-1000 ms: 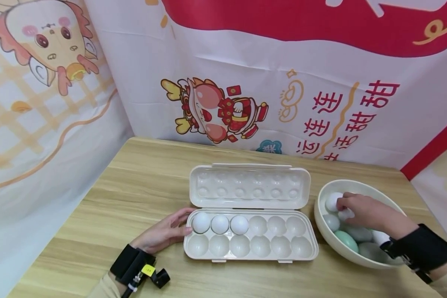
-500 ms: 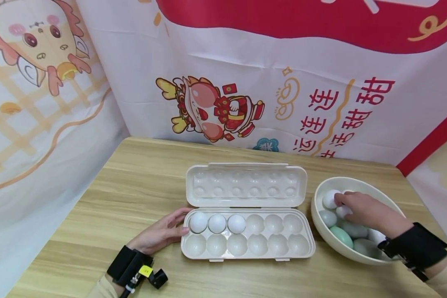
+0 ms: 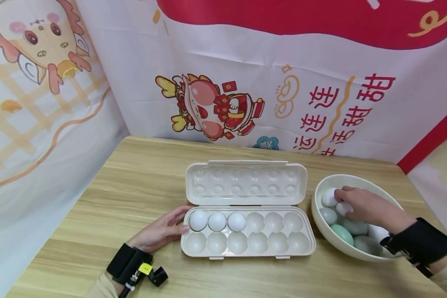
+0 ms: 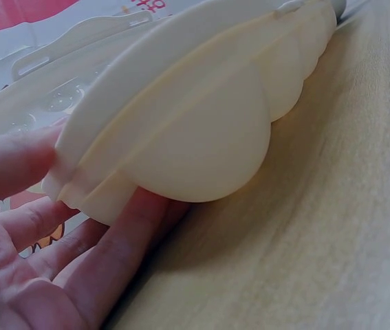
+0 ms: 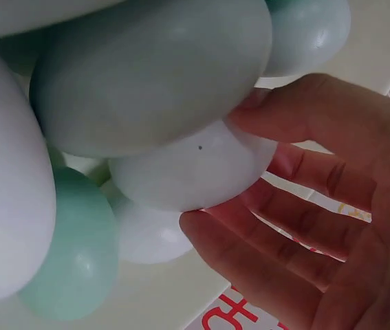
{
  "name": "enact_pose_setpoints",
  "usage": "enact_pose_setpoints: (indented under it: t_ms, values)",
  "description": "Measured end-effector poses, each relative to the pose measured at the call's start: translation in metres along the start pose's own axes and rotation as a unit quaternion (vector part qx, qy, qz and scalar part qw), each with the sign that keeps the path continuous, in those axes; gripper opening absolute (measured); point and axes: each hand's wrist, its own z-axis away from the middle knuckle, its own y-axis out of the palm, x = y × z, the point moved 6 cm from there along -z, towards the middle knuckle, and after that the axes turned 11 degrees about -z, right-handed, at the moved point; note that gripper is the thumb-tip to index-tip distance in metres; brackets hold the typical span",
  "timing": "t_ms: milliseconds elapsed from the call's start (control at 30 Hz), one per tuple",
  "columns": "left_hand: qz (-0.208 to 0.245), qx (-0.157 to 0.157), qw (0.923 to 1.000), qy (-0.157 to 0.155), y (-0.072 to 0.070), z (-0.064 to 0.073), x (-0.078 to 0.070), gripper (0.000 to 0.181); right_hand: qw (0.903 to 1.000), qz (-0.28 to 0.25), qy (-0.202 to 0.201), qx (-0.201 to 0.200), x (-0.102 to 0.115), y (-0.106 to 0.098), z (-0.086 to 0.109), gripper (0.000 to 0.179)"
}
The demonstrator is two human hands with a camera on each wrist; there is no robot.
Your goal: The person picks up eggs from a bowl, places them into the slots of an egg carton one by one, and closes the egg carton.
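A cream plastic egg carton (image 3: pixel 248 253) lies with its lid raised on the wooden table. Three white eggs (image 3: pixel 217 222) fill the left part of its back row. My left hand (image 3: pixel 160 231) holds the carton's left end, and in the left wrist view the thumb (image 4: pixel 16 161) is on the rim with fingers under the cups. To the right, my right hand (image 3: pixel 372 207) reaches into a cream bowl (image 3: pixel 322 240). Its thumb and fingers grip a white egg (image 5: pixel 191 168) among the others, partly covered by a grey-green egg (image 5: pixel 160 75) in the right wrist view.
Around the held egg, the bowl contains several white, grey and green eggs, such as a mint-green egg (image 3: pixel 342 234). The carton's lid (image 3: pixel 246 184) stands open toward the back. A printed cloth (image 3: pixel 216 49) hangs behind the wooden table (image 3: pixel 141 178).
The head view has shifted slightly. My right hand stays in the bowl, its fingers moving only a little at the white egg. My left hand stays at the carton's left end.
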Motion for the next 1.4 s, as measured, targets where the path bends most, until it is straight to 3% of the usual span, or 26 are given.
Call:
enact_pose_setpoints:
  t_ms: [300,533,900,1167,1400]
  values:
    - [-0.006,0.003,1.0,0.006,-0.002,-0.002,-0.002,0.054,0.9999,-0.01,0.003,-0.006,0.001,-0.006,0.001,0.043]
    - [-0.005,0.002,1.0,0.006,0.0,-0.002,0.001,0.052,0.9984,0.027,-0.042,-0.027,0.01,-0.016,0.005,0.038]
    - [-0.009,0.001,0.9999,0.006,-0.002,-0.005,0.0,0.054,0.9908,0.022,-0.099,-0.089,0.032,-0.039,0.009,0.044]
    - [-0.01,0.0,0.9999,0.008,-0.002,-0.004,-0.003,0.053,0.9899,0.029,-0.1,-0.097,0.043,-0.047,0.012,0.043]
    - [-0.007,0.002,1.0,0.004,0.0,-0.003,-0.001,0.053,0.9825,0.042,-0.135,-0.122,0.058,-0.053,0.014,0.042]
